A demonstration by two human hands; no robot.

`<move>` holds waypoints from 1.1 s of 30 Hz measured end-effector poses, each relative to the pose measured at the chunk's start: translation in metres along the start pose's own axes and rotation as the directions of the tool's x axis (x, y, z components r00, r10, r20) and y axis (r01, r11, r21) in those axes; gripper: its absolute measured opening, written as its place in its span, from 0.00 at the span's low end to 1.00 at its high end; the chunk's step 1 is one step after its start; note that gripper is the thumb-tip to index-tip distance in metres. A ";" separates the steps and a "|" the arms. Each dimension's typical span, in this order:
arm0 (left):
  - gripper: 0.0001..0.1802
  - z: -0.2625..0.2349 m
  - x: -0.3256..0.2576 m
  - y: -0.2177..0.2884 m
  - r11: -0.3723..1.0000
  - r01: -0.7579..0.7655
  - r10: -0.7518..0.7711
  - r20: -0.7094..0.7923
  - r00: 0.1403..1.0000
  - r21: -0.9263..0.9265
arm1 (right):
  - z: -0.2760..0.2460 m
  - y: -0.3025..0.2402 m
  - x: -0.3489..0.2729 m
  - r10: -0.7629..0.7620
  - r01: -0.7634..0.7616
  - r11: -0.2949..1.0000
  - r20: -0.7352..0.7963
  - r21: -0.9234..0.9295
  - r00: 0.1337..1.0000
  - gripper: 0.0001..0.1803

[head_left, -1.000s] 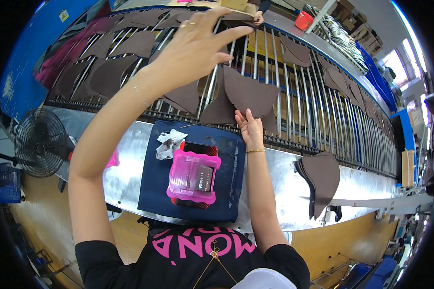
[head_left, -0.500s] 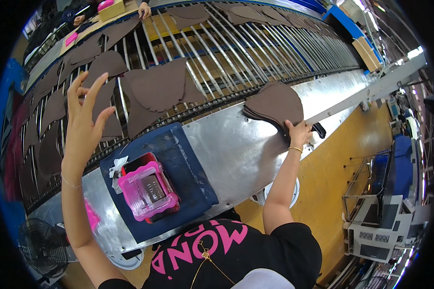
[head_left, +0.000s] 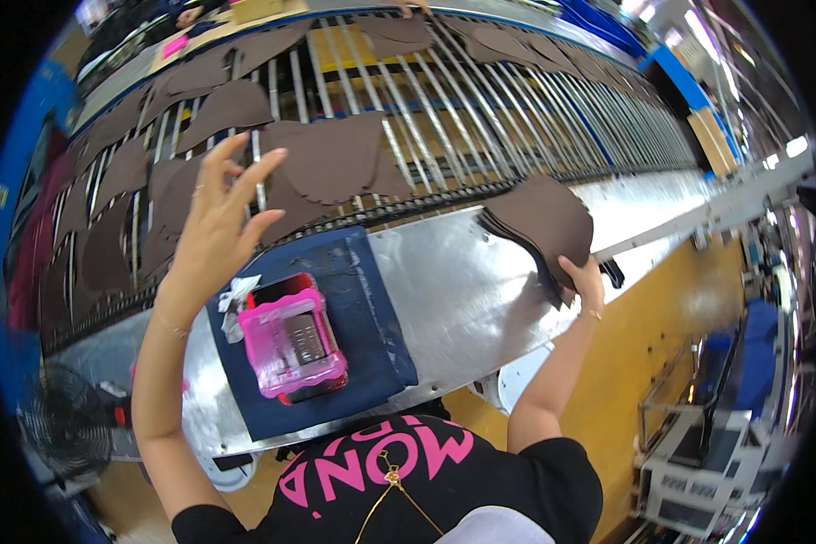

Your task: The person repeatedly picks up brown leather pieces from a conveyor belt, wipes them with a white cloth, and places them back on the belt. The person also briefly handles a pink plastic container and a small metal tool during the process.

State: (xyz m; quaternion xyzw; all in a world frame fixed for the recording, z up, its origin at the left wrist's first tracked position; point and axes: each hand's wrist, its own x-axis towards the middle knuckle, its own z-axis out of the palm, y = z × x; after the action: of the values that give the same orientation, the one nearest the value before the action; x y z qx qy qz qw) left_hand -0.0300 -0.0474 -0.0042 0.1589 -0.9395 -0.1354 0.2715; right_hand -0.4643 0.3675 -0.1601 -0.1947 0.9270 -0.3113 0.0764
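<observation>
My right hand [head_left: 586, 285] grips the near edge of a stack of brown cut pieces [head_left: 546, 218], thumb on top and fingers hidden underneath. The pieces look like flat, rounded fabric or leather panels. Their stack lies on the metal table [head_left: 453, 308], its layers fanned slightly on the left side. My left hand [head_left: 222, 213] is raised with fingers apart and nothing in it. Seen from above, it overlaps the brown panels on the roller conveyor, nearest a large scalloped panel [head_left: 331, 159].
Metal rollers [head_left: 462, 113] carry several brown panels beyond the table. A pink basket [head_left: 295, 349] stands on a dark blue mat [head_left: 372, 317]. A pale metal beam [head_left: 689, 213] crosses at right. A black fan [head_left: 62, 422] is at left. Another person's hand [head_left: 414, 7] shows at the far side.
The view has swung a little. My left hand has moved right toward the large panel. The near edge of the stack in my right hand hangs differently. The other person's hand has moved right.
</observation>
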 end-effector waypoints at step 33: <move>0.05 -0.125 -0.196 0.019 0.740 0.600 -0.667 -0.224 0.711 -0.303 | 0.148 -0.330 -0.195 -0.959 0.760 0.239 0.022 0.604 0.284 0.11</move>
State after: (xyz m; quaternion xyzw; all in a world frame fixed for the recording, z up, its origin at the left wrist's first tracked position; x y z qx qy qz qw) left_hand 0.1917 0.0220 0.0127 0.4634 -0.7508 -0.2906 0.3704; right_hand -0.1436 0.1249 -0.0732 -0.7143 0.5033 -0.4723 0.1155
